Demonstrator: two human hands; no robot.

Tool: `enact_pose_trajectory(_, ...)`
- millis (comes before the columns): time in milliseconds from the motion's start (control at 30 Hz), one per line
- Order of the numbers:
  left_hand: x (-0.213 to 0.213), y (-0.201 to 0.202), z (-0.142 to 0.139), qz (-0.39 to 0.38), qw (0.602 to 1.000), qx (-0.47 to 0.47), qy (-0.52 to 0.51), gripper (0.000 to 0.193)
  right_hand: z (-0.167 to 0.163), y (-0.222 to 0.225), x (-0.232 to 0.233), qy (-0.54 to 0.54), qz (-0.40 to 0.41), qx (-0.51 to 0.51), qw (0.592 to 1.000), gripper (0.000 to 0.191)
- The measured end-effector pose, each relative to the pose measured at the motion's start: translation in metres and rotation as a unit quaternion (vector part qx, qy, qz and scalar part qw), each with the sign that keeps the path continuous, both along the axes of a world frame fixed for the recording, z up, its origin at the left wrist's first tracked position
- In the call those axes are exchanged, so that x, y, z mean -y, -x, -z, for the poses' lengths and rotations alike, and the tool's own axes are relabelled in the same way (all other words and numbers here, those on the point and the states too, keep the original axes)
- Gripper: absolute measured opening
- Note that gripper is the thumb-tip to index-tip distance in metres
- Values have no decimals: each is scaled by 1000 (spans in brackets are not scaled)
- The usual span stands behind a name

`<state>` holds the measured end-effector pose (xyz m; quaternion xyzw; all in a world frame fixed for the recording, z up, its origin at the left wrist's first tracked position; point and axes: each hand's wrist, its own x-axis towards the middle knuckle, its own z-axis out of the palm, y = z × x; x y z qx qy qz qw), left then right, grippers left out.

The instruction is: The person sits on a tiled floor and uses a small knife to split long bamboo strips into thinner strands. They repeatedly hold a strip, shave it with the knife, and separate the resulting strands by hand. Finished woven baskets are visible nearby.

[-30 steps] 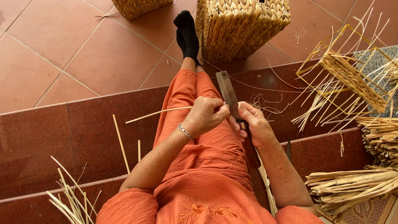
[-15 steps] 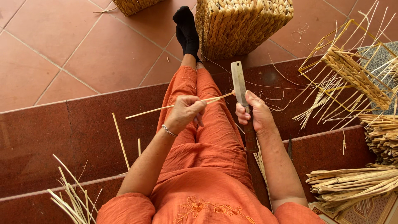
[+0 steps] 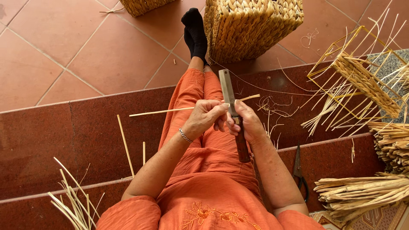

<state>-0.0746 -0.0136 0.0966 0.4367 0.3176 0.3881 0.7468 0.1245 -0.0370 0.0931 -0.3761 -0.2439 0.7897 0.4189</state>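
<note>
Head view: a person in orange clothes sits on a dark red step, legs stretched toward 12 o'clock, both hands meeting above the lap.
Left hand (image 3: 205,118): closed, fingers pinching a thin pale reed strip (image 3: 170,111); a silver bracelet (image 3: 184,136) circles the wrist.
Right hand (image 3: 246,123): closed around a knife (image 3: 233,115) just where blade meets handle, touching the left hand's fingertips.
Knife: flat grey blade pointing to 12 o'clock, dark wooden handle running down toward 6 o'clock past the palm.
Reed strip: lies almost level across the thighs, long end reaching out to 9 o'clock, short end showing at 3 o'clock beyond the blade, crossing behind the blade.
Woven basket (image 3: 251,25): large, square, straw-coloured, on the tiled floor (image 3: 85,47) at 12 o'clock, just beside the black-socked feet (image 3: 195,30).
Second basket (image 3: 142,6): only its lower edge shows at 11 o'clock.
Unfinished basket frame (image 3: 362,81): at 2 o'clock, yellow wire frame partly woven, loose strands fanning out.
Reed bundles (image 3: 366,191): stacked at 4 o'clock, well apart from the hands.
Scissors (image 3: 299,170): dark, lying on the lower step at 4 o'clock, near the right forearm.
Loose strips (image 3: 72,200): a scatter at 8 o'clock on the step (image 3: 55,140), with single sticks lying near the left elbow.
</note>
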Motion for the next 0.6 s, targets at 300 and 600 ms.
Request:
enact_pose_trajectory(300, -19, 10, 1, -176, 789, -340, -481, 20, -27, -21, -3, -91, -12, -134, 987, 51)
enact_pose_trajectory(600, -43, 42, -23, -259, 731, -443, -450, 6, -6, -34, 13, -133, 128, 149, 971, 53)
